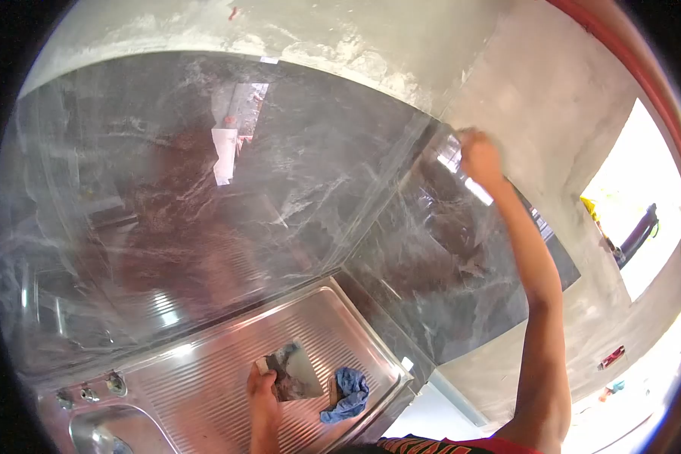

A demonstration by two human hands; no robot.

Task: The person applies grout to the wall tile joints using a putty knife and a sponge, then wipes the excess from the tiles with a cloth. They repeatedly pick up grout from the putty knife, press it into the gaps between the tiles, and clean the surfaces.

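Low over the ribbed steel drainboard [204,386], my left hand [263,401] grips a flat, roughly square plate [297,372] smeared with grey material, thumb on its edge. A crumpled blue cloth [348,395] lies on the drainboard just right of the plate. My right arm reaches up to the top edge of the dark marbled panel on the right wall [461,265]. There my right hand [480,159] is closed and blurred; whatever it holds is hidden.
A large glossy dark panel [166,227] covers the wall behind the sink basin [117,431] and taps [89,394]. Bare plaster [537,98] surrounds the panels. At the right, a window opening [643,189] has a dark object [639,234] in it.
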